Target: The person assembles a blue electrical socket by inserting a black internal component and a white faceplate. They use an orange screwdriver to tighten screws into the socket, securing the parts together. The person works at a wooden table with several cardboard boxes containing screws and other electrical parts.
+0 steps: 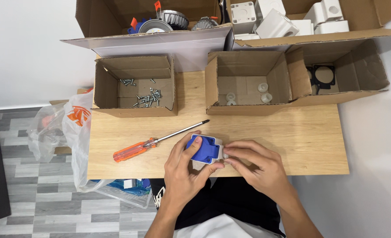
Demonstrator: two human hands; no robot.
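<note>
A: What occupies the scene, from largest downward?

B: A light wooden table point(301, 141) bears everything. Along its far edge stand two large open cartons: the left one point(116, 20) holds round metal parts with orange clips, the right one point(363, 17) holds white plastic housings.

A: And the smaller packages?

B: Three small open cardboard boxes sit in front of them. The left box point(103, 83) contains loose screws point(144, 98); the middle box point(213, 81) contains a few white round caps point(263, 87); the right box point(371, 70) holds a dark gasket-like plate. A translucent plastic bag point(72, 128) with an orange mark hangs off the table's left edge.

A: The tool?

B: A screwdriver point(133, 150) with an orange handle lies on the table, just left of the hands, untouched.

A: The hands?

B: Both close together at the near edge. The left hand point(184, 172) grips a blue socket part point(204, 149) between thumb and fingers; the right hand point(259, 165) pinches the white piece joined to its right side.
</note>
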